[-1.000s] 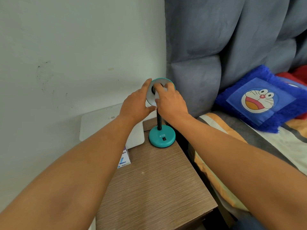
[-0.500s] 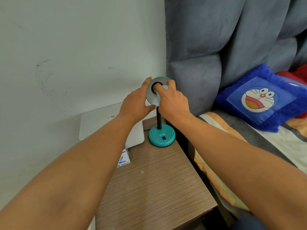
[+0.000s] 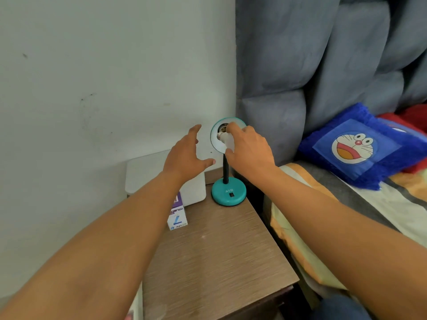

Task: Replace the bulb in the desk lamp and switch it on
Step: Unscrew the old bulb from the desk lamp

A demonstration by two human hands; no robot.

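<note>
The nightstand (image 3: 215, 262) had a brown wood-grain top and stood between the wall and the bed (image 3: 360, 204). The lamp (image 3: 228, 195) sat on its teal round base at the far right corner of the top. A white box (image 3: 143, 174) occupied the far left corner, just beside the base. A small carton (image 3: 177, 219) marked with a "7" stood at the left edge, in front of the white box. A blue cushion (image 3: 360, 146) rested on the bed.

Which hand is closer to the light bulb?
Right. The right hand grips the bulb at the lamp shade; the left hand hovers open, apart, beside the shade.
</note>
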